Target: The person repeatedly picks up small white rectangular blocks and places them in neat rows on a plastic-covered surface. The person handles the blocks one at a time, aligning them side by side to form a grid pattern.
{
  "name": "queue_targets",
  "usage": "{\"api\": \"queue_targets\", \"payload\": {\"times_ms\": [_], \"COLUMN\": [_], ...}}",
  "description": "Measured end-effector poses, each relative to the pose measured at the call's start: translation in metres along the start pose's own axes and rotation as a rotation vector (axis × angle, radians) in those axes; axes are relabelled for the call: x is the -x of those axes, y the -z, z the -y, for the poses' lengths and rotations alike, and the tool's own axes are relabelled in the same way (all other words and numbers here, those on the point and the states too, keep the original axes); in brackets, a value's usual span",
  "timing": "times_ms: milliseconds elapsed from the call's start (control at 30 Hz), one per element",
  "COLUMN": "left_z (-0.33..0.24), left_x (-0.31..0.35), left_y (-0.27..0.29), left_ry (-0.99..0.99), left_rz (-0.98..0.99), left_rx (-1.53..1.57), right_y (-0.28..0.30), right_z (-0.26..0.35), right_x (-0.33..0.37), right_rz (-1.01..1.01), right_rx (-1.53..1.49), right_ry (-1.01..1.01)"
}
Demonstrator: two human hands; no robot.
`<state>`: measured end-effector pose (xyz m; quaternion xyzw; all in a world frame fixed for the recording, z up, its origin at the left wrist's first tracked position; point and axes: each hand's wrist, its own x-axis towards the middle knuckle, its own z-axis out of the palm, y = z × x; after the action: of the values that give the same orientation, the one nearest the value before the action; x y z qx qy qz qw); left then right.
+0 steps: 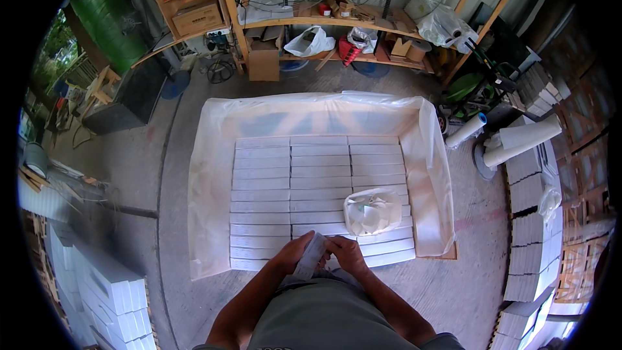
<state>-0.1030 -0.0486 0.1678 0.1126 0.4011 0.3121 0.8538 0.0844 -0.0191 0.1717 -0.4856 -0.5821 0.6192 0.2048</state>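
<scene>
Wearing lettered clothing, someone holds a pale strip.

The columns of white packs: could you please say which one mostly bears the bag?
The right column: the bag sits mostly there, its left edge over the middle column, none over the left column.

Both hands (bare) hold a pale strip.

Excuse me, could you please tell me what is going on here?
The person's left hand and right hand together hold a small, whitish oblong item near the body. Beyond them lie three columns of white slab-shaped packages, with translucent plastic film on three sides. A crumpled off-white bag sits on the packages.
</scene>
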Motion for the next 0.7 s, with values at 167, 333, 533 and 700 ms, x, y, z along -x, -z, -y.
{"api": "queue_targets", "payload": {"times_ms": [167, 333, 533, 700], "left_z": [-0.005, -0.006, 0.002, 0.008], "left_x": [0.005, 0.004, -0.004, -0.015], "left_y": [-0.012, -0.007, 0.012, 0.022], "left_ry": [-0.073, -0.012, -0.014, -0.450], "left_rz": [-0.053, -0.058, -0.164, -0.120], "left_rx": [-0.115, -0.024, 0.040, -0.543], "right_y": [-0.003, 0.009, 0.017, 0.005], "right_z": [-0.002, 0.000, -0.004, 0.003], "right_x": [0.001, -0.009, -0.007, -0.002], "right_rz": [-0.252, -0.506, -0.361, -0.248], "right_rx": [0.259, -0.303, -0.376, -0.070], "right_ry": [0.167, -0.088, -0.116, -0.020]}}
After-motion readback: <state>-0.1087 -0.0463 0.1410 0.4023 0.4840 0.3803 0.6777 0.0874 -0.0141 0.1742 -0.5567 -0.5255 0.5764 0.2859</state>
